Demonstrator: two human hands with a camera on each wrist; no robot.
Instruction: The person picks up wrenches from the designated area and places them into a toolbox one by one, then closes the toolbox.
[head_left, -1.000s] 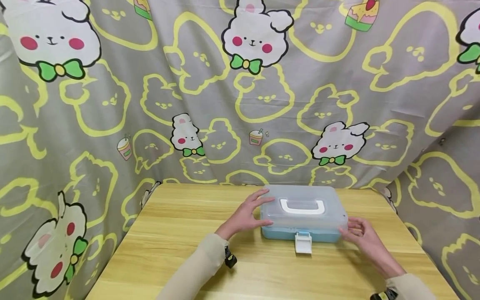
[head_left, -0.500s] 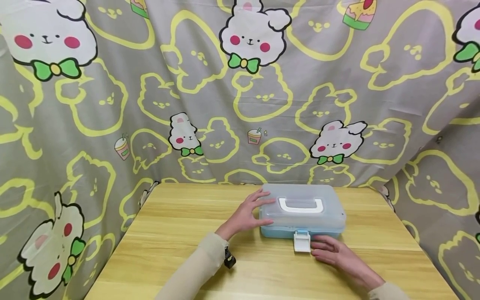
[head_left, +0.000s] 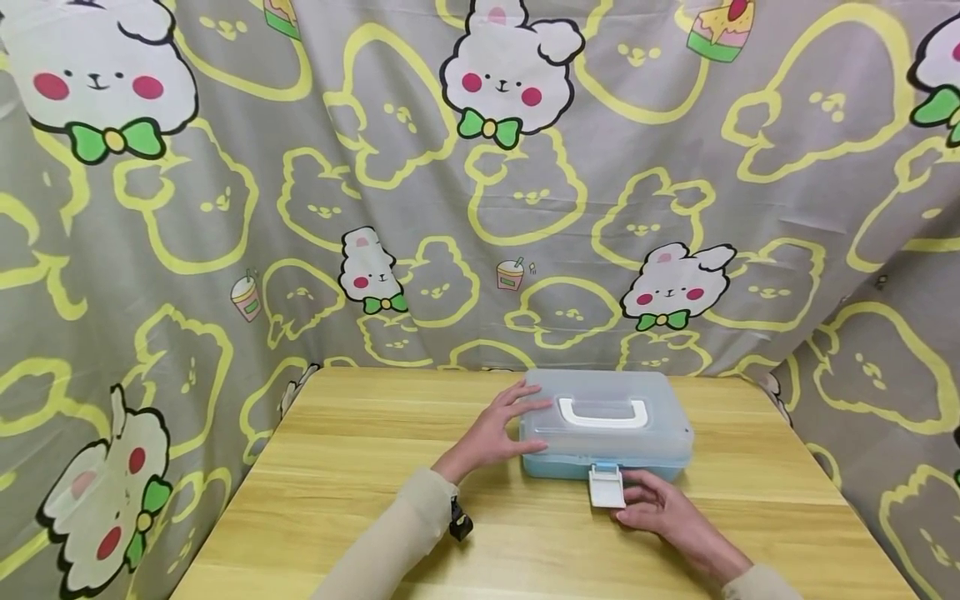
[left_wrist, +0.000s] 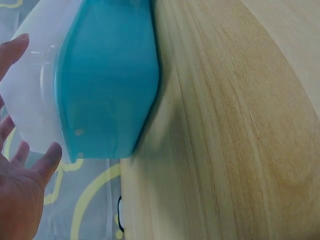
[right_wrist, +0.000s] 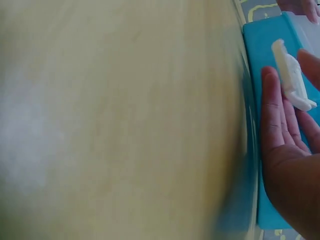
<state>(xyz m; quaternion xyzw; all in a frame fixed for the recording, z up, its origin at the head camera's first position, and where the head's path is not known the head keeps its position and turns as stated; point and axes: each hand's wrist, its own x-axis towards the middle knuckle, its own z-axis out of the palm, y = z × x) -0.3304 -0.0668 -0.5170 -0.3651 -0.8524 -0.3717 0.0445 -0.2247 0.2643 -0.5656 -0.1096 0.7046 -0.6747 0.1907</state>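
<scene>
A plastic storage box (head_left: 555, 465) with a light-blue base, a cloudy clear lid (head_left: 517, 383) and a white carry handle (head_left: 604, 420) stands on the table. From its front a white latch (head_left: 607, 487) sticks out, swung away from the base. My left hand (head_left: 489, 429) rests on the lid's left end, fingers spread. My right hand (head_left: 667, 512) is at the latch's right side. In the right wrist view, its fairly straight fingers (right_wrist: 272, 107) lie behind the latch and the thumb is on the other side. Whether the thumb touches the latch I cannot tell.
The wooden table (head_left: 360, 467) extends left, right and in front of the box. A grey curtain (head_left: 420, 208) with yellow and white rabbit prints hangs behind the table and along both sides.
My right hand has moved left from the box's right end to the front latch, and its thumb has come nearer the latch's lower edge. My left hand has stayed on the lid.
</scene>
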